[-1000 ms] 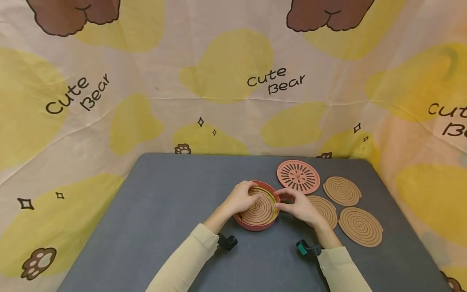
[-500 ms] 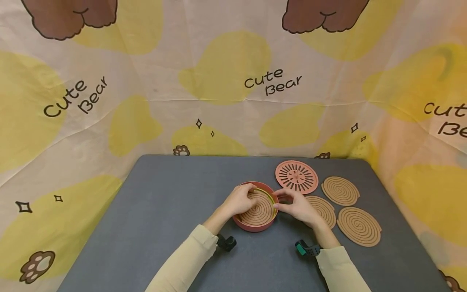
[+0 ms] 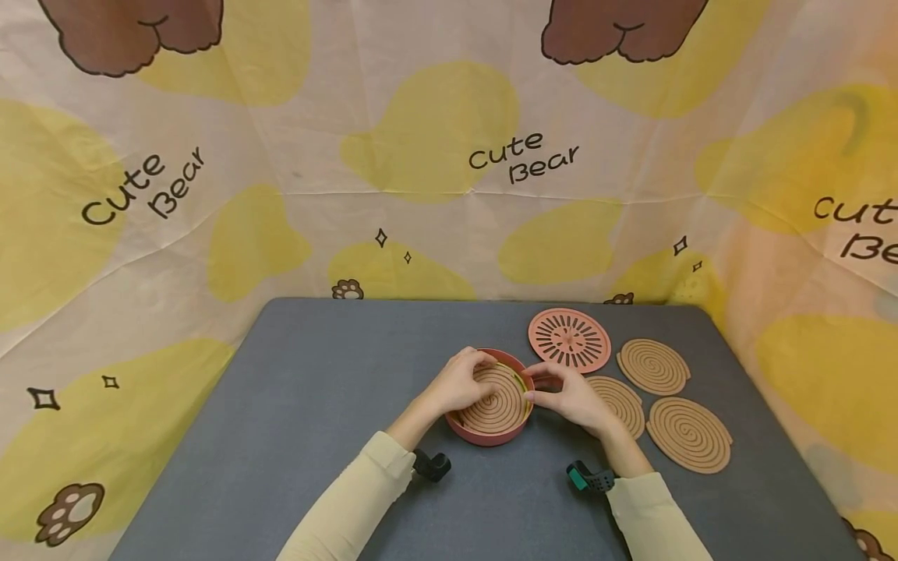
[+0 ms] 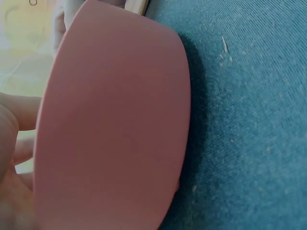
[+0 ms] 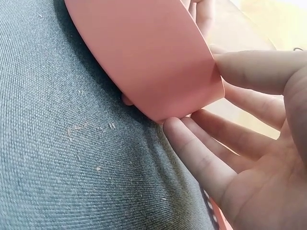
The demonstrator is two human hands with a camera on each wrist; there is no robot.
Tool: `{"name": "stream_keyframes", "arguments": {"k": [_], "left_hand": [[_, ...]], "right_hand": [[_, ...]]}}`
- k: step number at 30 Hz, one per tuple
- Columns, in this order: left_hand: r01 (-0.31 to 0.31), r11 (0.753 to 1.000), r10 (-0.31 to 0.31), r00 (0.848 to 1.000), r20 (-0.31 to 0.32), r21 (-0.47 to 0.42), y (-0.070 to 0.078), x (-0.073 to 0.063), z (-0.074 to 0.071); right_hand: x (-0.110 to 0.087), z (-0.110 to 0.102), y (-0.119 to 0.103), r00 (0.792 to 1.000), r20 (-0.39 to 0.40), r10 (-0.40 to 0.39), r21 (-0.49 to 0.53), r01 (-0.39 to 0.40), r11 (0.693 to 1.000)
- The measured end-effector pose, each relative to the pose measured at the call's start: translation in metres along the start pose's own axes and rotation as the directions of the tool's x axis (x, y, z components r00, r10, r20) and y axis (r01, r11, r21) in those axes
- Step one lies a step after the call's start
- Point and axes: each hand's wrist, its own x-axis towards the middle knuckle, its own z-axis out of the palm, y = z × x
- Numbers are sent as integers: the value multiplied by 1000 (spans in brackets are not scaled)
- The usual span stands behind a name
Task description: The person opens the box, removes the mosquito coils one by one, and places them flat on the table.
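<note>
Now | mosquito coil (image 3: 503, 407) in round dish (image 3: 489, 440) | your left hand (image 3: 459, 382) nearer, over coil, grip unclear | right hand (image 3: 574, 396) opposite, pinching dish

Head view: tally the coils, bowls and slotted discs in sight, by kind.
Tan coils on the table: 3
Tan coil in the bowl: 1
Red bowl: 1
Pink slotted disc: 1
Total: 6

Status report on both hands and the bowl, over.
Left hand over coil inside bowl. Right hand gripping bowl. Lid, three other coils to right, apart from bowl.
</note>
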Motion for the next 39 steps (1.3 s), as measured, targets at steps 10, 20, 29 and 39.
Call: {"name": "stream_keyframes", "arguments": {"k": [10, 20, 29, 39], "left_hand": [[-30, 999, 29, 999, -25, -14, -3, 1, -2], [3, 998, -3, 1000, -7, -69, -2, 1, -6], [-24, 992, 22, 1000, -19, -122, -6, -1, -8], [-64, 986, 56, 997, -58, -157, 2, -6, -30]], "right_hand": [[1, -1, 1, 1000, 2, -1, -2, 1, 1000], [1, -1, -1, 1000, -2, 6, 0, -6, 1000], [0, 0, 0, 1000, 2, 11, 16, -11, 1000], [0, 1, -1, 999, -7, 31, -1, -31, 1000]]}}
